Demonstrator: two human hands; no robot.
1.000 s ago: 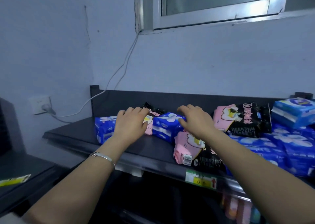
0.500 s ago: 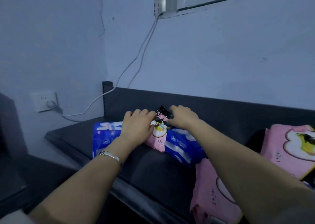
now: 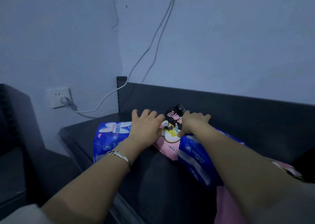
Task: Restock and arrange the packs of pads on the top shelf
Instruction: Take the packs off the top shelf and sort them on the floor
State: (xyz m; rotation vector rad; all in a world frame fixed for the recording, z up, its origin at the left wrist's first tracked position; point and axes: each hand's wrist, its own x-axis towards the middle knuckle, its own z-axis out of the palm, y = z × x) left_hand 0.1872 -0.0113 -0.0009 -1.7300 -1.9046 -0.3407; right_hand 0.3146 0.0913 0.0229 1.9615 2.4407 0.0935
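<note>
A pink and black pack of pads (image 3: 170, 139) stands tilted on the dark top shelf (image 3: 153, 181), between a blue pack (image 3: 110, 136) on its left and another blue pack (image 3: 196, 157) on its right. My right hand (image 3: 194, 123) grips the pink pack's top, fingers behind it and thumb on its front. My left hand (image 3: 144, 125) rests flat with spread fingers over the left blue pack, its thumb against the pink pack's left edge. A silver bracelet sits on my left wrist.
The shelf's dark back panel (image 3: 238, 107) runs behind the packs. More pink packs lie at the lower right (image 3: 225, 206) and under my right forearm (image 3: 288, 170). A wall socket (image 3: 58, 97) with a plugged white cable (image 3: 153, 41) is at the left. A dark unit (image 3: 15, 121) stands lower left.
The view has moved closer and left. Both hands went from lying on separate packs to meeting at the pink and black pack, which now stands more upright between the blue packs.
</note>
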